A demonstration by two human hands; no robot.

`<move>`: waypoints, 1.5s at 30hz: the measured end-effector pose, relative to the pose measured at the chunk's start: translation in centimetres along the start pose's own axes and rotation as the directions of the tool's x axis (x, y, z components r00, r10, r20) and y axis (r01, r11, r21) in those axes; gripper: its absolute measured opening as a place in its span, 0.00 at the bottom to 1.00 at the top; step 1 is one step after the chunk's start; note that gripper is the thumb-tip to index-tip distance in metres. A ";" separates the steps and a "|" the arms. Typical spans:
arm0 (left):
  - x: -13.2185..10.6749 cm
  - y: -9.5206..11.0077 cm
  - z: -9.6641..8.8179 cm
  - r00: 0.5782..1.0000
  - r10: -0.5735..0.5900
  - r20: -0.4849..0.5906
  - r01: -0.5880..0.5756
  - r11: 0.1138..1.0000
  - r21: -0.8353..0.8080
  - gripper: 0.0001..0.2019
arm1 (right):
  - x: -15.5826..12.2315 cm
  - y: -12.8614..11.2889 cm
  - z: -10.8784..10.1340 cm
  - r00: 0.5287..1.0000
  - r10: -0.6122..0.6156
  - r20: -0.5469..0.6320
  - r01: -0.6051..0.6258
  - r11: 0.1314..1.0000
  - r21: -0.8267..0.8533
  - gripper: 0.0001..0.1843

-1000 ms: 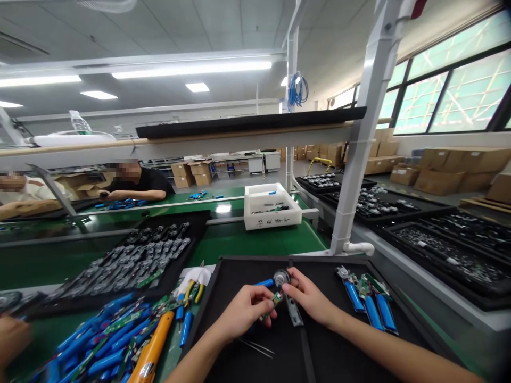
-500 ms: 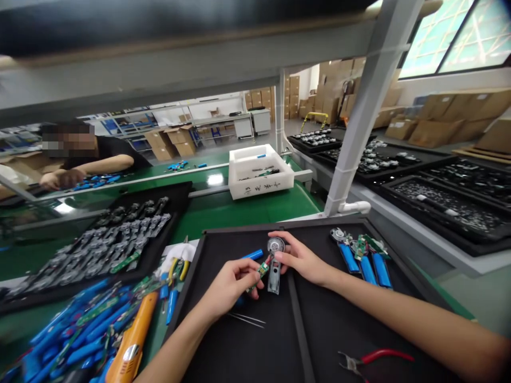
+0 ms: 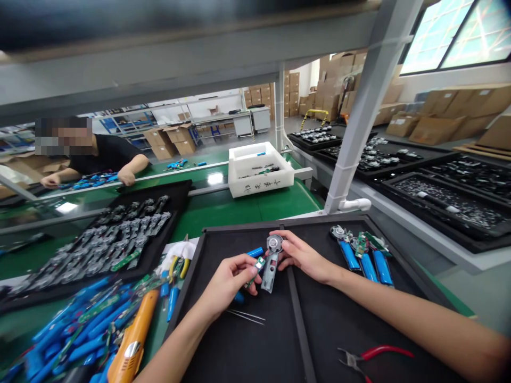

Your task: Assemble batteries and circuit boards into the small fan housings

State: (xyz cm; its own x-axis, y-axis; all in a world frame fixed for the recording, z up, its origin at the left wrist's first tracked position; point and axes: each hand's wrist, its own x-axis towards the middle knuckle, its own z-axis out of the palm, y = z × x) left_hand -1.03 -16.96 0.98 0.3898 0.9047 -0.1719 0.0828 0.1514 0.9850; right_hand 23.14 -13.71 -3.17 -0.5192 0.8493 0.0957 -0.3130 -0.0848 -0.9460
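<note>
Working over the black tray, I pinch a small green circuit board in my left hand, with a blue battery just behind it. My right hand curls close around a grey metal bracket with a round metal disc at its top. Thin tweezers lie near. This is small, close work, so the next move calls for slow, steady fingers.
</note>
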 end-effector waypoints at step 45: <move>-0.4 0.2 0.3 0.999 0.021 -0.025 -0.019 0.998 0.059 0.14 | -0.2 -0.1 0.4 0.997 -0.075 -0.013 0.072 0.983 -0.166 0.25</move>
State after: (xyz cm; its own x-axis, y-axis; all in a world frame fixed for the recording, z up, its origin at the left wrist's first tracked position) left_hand -0.89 -17.41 1.25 0.3686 0.9172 -0.1511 0.1293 0.1103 0.9854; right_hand 22.89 -14.07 -3.00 -0.4838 0.8600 0.1624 -0.2130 0.0642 -0.9749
